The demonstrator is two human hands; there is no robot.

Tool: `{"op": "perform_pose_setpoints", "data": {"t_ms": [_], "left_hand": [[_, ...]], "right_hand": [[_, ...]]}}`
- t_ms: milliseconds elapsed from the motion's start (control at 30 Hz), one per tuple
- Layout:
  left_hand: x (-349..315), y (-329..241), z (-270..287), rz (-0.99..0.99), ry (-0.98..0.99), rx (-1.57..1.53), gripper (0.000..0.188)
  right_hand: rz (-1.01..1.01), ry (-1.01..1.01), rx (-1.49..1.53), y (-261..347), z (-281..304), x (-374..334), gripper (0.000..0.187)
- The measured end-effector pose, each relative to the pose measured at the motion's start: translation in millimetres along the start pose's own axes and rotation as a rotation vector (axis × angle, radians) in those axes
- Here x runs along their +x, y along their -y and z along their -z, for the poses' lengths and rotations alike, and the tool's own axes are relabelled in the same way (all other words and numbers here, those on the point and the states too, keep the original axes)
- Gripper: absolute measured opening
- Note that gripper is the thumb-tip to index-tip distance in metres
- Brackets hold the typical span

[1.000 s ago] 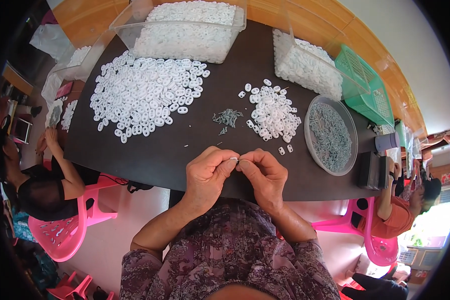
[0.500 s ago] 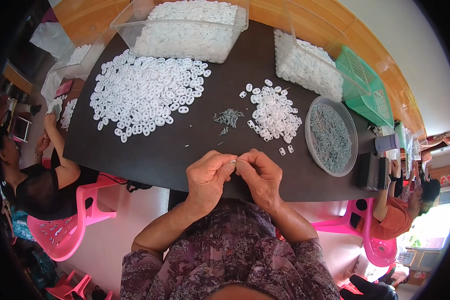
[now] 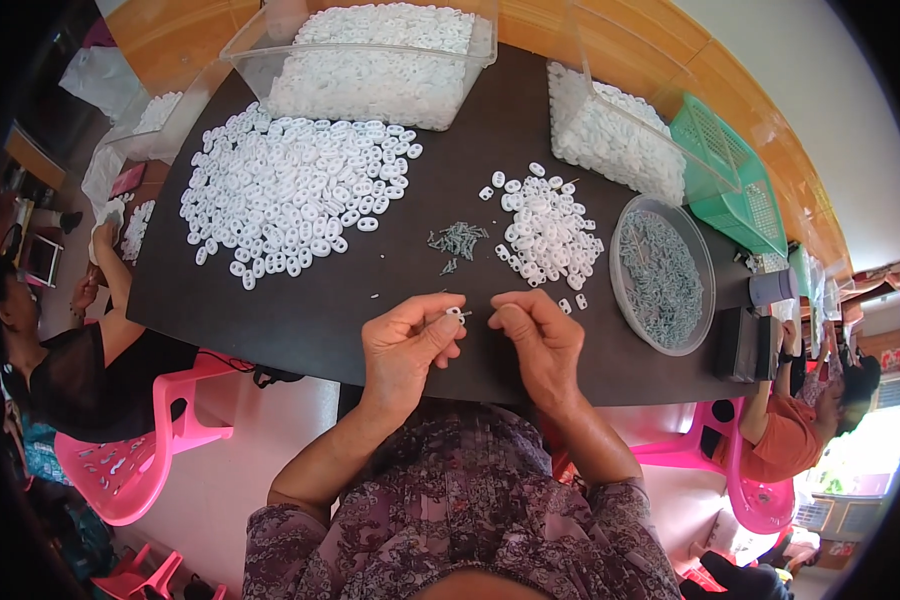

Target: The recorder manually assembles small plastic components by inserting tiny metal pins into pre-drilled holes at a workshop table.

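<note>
My left hand (image 3: 402, 352) pinches a small white plastic piece with holes (image 3: 456, 312) between thumb and fingers, and a thin grey screw (image 3: 466, 314) pokes out of it toward the right. A short gap away, my right hand (image 3: 544, 348) has thumb and forefinger pressed together; whether anything is between them is hidden. Just beyond the hands lies a little heap of grey screws (image 3: 458, 240). Right of that heap is a pile of small white pieces (image 3: 550, 232), and a bigger pile of white two-holed oval pieces (image 3: 290, 195) spreads over the table's left side.
Clear bins (image 3: 360, 45) (image 3: 620, 135) full of white pieces stand along the back. At right are a round tub (image 3: 712, 300) of screws, a green basket (image 3: 705, 130), a grey cup (image 3: 773, 287) and a black box (image 3: 738, 342). People sit on pink chairs (image 3: 120, 460) at both sides.
My hands were touching at the fingertips and have drawn apart, the right one moving right. The white piece and its screw in my left hand now show.
</note>
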State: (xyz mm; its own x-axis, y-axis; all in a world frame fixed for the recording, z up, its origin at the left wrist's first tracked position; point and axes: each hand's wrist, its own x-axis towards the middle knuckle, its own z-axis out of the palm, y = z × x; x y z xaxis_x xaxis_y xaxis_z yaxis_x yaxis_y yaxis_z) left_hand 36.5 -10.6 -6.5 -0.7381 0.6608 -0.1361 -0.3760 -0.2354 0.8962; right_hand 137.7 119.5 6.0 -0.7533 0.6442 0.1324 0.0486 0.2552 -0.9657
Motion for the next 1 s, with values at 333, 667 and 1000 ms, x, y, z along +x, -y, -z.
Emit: {"op": "perform_pose_setpoints", "data": {"t_ms": [333,667,1000], "left_hand": [[4,-5,6,-0.038,0.029,-0.005,0.020],[-2,1,-1,-0.028,0.055,-0.025,0.019],[-3,6,-9,0.007,0.068,-0.048,0.019]], "right_hand": [[0.612,0.539,0.646,120,55,-9,0.011],[0.352,0.956,1.081,163,37,-3,0.017],[0.708,0.328,0.101,94,60,2,0.011]]}}
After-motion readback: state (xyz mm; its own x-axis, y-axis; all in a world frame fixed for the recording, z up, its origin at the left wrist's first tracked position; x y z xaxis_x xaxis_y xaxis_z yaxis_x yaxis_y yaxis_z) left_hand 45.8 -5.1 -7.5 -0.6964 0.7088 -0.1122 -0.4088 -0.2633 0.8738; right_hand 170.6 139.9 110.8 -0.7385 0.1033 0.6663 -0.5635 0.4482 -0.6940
